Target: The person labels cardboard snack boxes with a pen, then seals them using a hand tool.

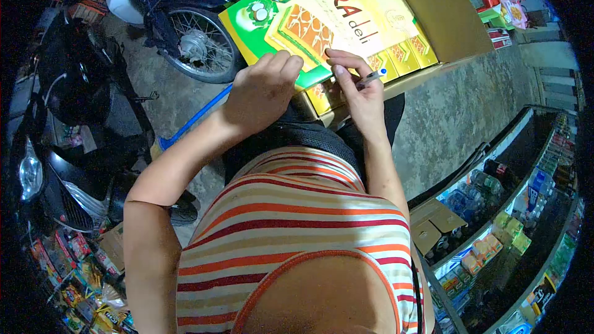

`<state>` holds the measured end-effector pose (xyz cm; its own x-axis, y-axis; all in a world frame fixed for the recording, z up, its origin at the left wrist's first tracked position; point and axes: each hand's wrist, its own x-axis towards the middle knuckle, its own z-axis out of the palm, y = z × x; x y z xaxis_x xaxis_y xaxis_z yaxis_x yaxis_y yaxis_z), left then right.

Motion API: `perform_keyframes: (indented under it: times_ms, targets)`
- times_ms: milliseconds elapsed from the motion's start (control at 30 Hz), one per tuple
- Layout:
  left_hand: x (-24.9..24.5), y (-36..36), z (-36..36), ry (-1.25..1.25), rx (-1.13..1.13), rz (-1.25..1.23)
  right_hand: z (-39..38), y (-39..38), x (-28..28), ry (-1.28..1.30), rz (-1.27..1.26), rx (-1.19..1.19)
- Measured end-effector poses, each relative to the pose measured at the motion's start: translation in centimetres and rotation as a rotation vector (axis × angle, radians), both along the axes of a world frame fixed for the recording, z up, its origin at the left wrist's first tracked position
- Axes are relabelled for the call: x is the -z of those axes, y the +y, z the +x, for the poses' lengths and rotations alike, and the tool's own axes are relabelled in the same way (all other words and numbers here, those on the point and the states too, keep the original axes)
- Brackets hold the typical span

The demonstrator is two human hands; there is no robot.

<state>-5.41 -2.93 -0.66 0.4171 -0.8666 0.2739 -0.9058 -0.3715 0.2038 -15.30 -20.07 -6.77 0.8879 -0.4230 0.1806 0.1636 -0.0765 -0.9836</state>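
A yellow and green cake box (309, 18) marked "HURA deli" lies tilted on top of an open cardboard carton (455, 18). Beneath it, more small yellow boxes (402, 55) show inside the carton. My left hand (263, 89) is closed at the near green edge of the box, knuckles up, and its fingertips are hidden. My right hand (359, 86) is at the box's near corner, thumb and index finger pinched at the edge. A pen with a blue end (371, 77) is held in the right hand's other fingers, pointing to the right.
A motorbike wheel (198, 46) stands left of the carton, and a dark motorbike (68, 173) is further left. A blue rod (195, 117) slants beside my left forearm. Shelves with bottles (476, 192) are at the right; packaged snacks (86, 284) lie lower left.
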Motion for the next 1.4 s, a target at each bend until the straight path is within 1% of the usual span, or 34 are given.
perform_keyframes:
  times_ms: [167, 267, 367, 533, 667, 900, 933, 967, 1000, 1033, 1067, 1100, 1133, 1167, 1233, 1267, 1300, 1367, 1400]
  targets:
    - [-1.3, 0.1, 0.2, -0.012, 0.037, 0.066, 0.1, 0.2, 0.2, -0.022, -0.037, 0.010]
    - [-0.9, 0.3, 0.8, 0.041, 0.053, 0.025, 0.0, 0.3, -0.1, -0.024, -0.037, 0.012]
    - [0.4, 0.6, 1.3, 0.042, 0.061, -0.007, -0.1, 0.2, -0.2, -0.023, -0.026, 0.005]
    - [0.1, 0.3, 0.5, 0.096, 0.022, -0.029, -0.1, 0.1, 0.1, -0.017, -0.030, -0.008]
    - [0.0, 0.0, 0.5, 0.121, 0.035, -0.031, 0.1, 0.1, 0.0, -0.023, -0.025, -0.007]
    - [0.0, -0.3, 0.6, 0.168, 0.017, 0.047, 0.2, 0.2, 0.0, -0.020, -0.042, 0.006]
    - [0.3, 0.0, 1.2, 0.151, 0.063, 0.060, 0.0, 0.2, -0.3, -0.022, -0.043, 0.006]
    - [0.5, 0.3, 1.7, 0.135, 0.111, 0.072, -0.3, 0.1, -1.0, 0.052, 0.181, -0.014]
    - [0.1, 0.6, 2.0, 0.135, 0.113, 0.072, -0.6, 0.2, -1.7, 0.128, 0.406, -0.032]
    - [-0.6, 0.9, 2.2, 0.286, 0.127, -0.049, -0.9, 0.4, -2.1, 0.130, 0.406, -0.027]
    - [-0.9, 1.2, 2.4, 0.440, 0.140, -0.170, -1.1, 0.7, -2.4, 0.031, 0.360, -0.006]
    - [-0.7, 1.6, 2.5, 0.447, 0.143, -0.173, -1.3, 1.0, -2.6, -0.066, 0.311, 0.014]
    - [-0.4, 1.9, 2.5, 0.433, 0.135, -0.180, -1.0, 1.5, -2.7, -0.146, 0.235, 0.090]
    - [-0.3, 2.2, 2.6, 0.415, 0.127, -0.188, -1.4, 1.6, -2.6, -0.146, 0.228, 0.090]
    - [-0.3, 2.2, 2.3, 0.379, 0.109, -0.213, -2.4, 1.7, -2.8, -0.007, 0.099, 0.079]
    - [-0.3, 2.2, 2.1, 0.345, 0.091, -0.231, -2.1, 2.4, -2.7, -0.074, 0.111, 0.076]
    - [-0.2, 2.1, 1.9, 0.347, 0.093, -0.239, -2.4, 2.4, -3.3, 0.052, -0.076, 0.091]
    - [0.0, 2.0, 1.6, 0.319, 0.039, -0.295, -1.7, 3.3, -3.0, -0.044, -0.308, 0.126]
    - [0.2, 2.0, 1.4, 0.321, 0.035, -0.302, -1.3, 3.9, -3.2, -0.060, -0.352, 0.151]
